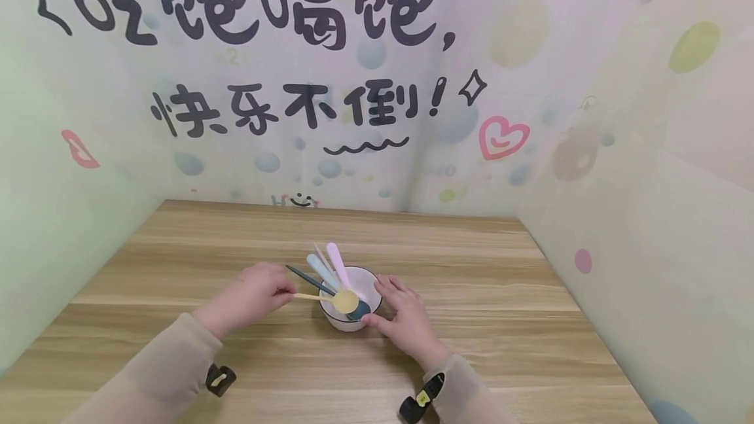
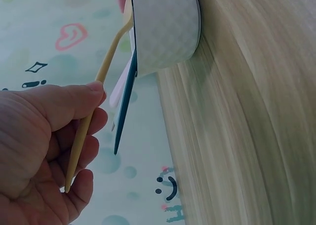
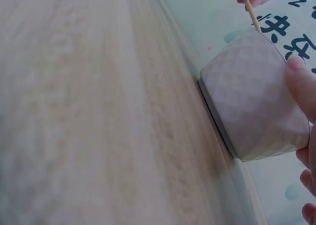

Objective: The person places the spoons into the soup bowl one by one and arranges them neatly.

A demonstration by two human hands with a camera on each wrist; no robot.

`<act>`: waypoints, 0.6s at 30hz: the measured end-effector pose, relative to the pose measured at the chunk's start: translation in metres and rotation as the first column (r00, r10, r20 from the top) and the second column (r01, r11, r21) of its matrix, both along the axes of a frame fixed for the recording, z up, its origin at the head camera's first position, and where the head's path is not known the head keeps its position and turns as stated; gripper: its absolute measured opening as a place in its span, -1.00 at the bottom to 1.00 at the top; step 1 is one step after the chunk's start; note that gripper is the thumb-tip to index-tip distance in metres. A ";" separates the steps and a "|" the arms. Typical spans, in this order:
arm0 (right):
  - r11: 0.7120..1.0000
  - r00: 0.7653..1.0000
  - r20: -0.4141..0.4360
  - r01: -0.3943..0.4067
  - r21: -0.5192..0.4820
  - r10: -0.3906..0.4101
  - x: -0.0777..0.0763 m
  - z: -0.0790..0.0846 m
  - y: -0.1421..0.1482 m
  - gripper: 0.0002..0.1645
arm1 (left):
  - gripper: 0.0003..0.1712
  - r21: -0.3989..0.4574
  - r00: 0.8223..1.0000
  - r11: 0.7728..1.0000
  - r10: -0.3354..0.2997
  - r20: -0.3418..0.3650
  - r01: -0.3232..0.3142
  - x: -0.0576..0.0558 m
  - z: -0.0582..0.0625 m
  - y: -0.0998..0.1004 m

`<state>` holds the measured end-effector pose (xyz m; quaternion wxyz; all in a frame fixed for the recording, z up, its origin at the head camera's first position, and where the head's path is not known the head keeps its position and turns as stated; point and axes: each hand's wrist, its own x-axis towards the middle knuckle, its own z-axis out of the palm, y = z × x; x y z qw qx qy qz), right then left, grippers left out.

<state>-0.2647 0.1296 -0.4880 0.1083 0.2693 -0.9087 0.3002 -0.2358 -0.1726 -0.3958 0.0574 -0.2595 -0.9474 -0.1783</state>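
A white bowl with a dark rim and a diamond-textured wall stands on the table. My left hand pinches the handle of a yellow spoon, whose round head lies over the bowl's opening. In the left wrist view, the thumb and fingers meet on that spoon's handle. My right hand holds the bowl's right side, with its thumb near the front rim. Inside the bowl lean a dark teal spoon, a light blue handle, a pink handle and a thin pale handle.
The wood-grain table stretches around the bowl on every side. A printed backdrop with black characters stands behind it, and pale walls close in the left and right. Each wrist carries a black strap.
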 end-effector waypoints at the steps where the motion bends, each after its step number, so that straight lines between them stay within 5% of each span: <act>1: 1.000 1.000 -0.002 0.000 -0.001 0.000 0.000 0.000 0.000 -0.06 | -0.95 -0.002 1.000 1.000 -0.002 -0.004 0.002 0.000 0.000 0.001; 18: 1.000 1.000 0.006 0.007 -0.002 -0.007 0.002 0.002 -0.001 -0.08 | -0.95 -0.056 0.993 0.995 -0.082 -0.090 0.077 -0.006 -0.001 0.012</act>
